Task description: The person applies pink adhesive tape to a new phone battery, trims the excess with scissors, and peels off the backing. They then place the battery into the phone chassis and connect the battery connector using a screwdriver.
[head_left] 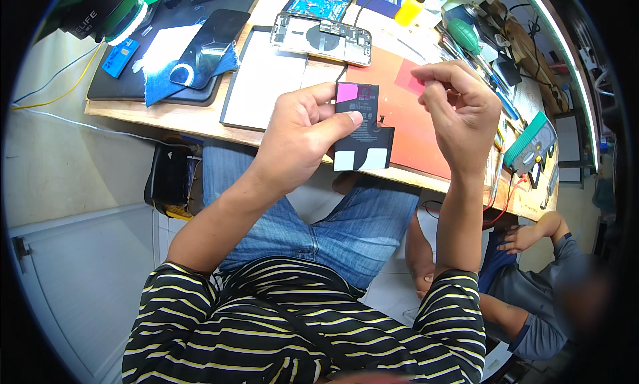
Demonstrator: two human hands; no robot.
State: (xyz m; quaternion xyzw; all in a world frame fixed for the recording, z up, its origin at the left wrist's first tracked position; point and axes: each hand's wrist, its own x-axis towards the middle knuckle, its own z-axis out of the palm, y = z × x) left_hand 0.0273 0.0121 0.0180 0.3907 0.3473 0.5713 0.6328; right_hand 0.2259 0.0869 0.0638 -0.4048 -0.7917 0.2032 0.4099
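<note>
Left hand (303, 134) clamped on black battery (363, 127) — long axis upright, pink tab uppermost, right hand (459, 111) pinched together.

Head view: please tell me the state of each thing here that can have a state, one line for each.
left hand: closed on the black battery, thumb on its face
black battery: held up above the table edge, pink tab on top
right hand: fingers pinched together beside the battery; what they pinch cannot be told
opened phone: lying flat, back off, insides showing
dark screen panel: lying on blue cloth
</note>
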